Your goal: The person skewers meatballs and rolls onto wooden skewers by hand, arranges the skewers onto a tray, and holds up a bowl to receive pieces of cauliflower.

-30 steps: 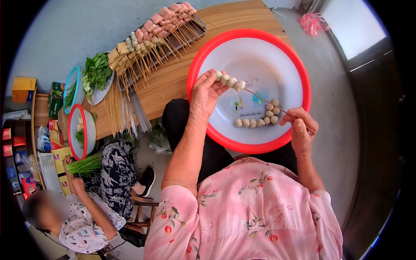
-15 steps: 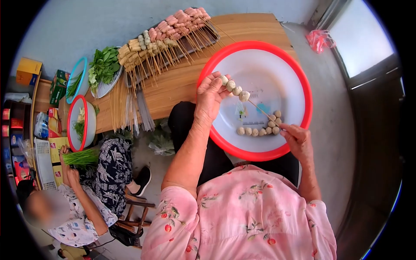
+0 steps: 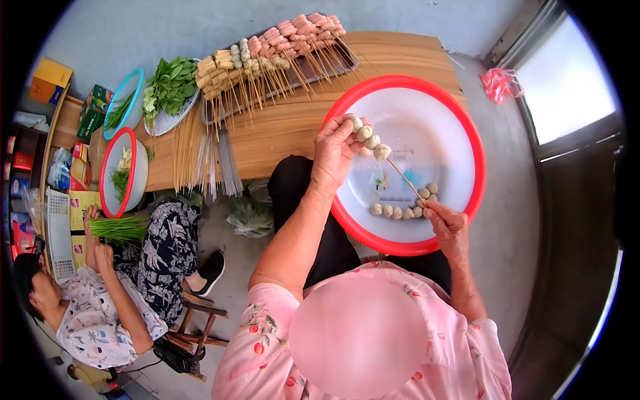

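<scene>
My left hand (image 3: 335, 150) is closed around the upper end of a skewer (image 3: 403, 176), its fingers against the topmost of several pale meatballs (image 3: 373, 141) threaded on it. The skewer slants down to the right across a white basin with a red rim (image 3: 475, 193). My right hand (image 3: 448, 228) pinches the bare stick near its lower end, over the basin's near right side. Below the stick, loose meatballs (image 3: 397, 213) lie in a curved row on the basin floor, some partly hidden by my right fingers.
A wooden table (image 3: 393, 57) holds a tray (image 3: 343, 61) of filled skewers, bare sticks (image 3: 190, 157) and leafy greens (image 3: 170, 87). At left, a seated co-worker (image 3: 110, 307) holds a green bunch (image 3: 120, 229). A red plastic bag (image 3: 500, 85) lies on the floor.
The view has shifted slightly. My right hand has moved left relative to the basin, closer to my left hand. Both hands still hold the skewer, and the threaded meatballs remain near its upper end.
</scene>
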Tool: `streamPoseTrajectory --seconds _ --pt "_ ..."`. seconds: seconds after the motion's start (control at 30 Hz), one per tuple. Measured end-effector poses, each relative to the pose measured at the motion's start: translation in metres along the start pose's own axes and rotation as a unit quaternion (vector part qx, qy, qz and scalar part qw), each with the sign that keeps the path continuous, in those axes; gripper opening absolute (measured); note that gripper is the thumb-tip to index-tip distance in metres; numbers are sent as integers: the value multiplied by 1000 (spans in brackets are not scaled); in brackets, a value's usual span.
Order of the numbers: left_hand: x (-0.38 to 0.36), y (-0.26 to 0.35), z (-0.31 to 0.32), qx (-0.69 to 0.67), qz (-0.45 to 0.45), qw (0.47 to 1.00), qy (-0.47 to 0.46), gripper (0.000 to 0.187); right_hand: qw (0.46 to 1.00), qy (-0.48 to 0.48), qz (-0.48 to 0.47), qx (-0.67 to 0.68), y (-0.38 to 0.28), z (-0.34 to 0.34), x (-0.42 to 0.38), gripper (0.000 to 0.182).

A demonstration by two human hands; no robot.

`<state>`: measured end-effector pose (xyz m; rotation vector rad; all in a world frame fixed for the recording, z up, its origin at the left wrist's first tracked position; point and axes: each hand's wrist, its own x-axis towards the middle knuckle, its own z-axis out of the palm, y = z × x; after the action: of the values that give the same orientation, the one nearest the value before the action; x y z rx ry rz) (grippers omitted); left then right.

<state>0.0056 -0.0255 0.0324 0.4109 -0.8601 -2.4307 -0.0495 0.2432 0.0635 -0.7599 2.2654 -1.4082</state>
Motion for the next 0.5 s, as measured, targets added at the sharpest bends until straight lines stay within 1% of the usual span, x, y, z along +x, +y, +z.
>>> streamPoseTrajectory --seconds 0.13,0.17,0.2,0.23,0.3,0.33,0.37,0.43,0.47,0.5 --pt "-1 2 3 -23 8 1000 1 19 1000 -5 -3 -10 -1 3 3 16" --pt "-3 4 4 -30 8 1000 5 19 999 -10 11 32 1 4 2 15" --pt "-3 3 4 -21 16 1000 -1 30 997 -16 24 73 1 5 2 14" --pt "-3 2 6 -21 22 1000 -2 30 997 -17 18 73 0 7 4 14" --pt "-6 1 8 -42 5 999 12 45 992 -13 36 118 -1 9 7 14" --pt "-8 1 7 -17 6 1000 -1 55 992 -11 35 120 -2 12 9 14" --pt "-9 0 5 -16 3 1000 -5 55 989 -9 48 141 -3 15 12 15" --pt "-12 -6 3 22 -48 998 43 47 985 1 64 160 -6 20 16 17" --pt "-15 -11 4 22 -52 998 39 47 974 1 78 211 -9 24 19 18" --pt "-19 -14 6 108 -70 991 24 41 961 -1 89 262 -12 30 21 18"
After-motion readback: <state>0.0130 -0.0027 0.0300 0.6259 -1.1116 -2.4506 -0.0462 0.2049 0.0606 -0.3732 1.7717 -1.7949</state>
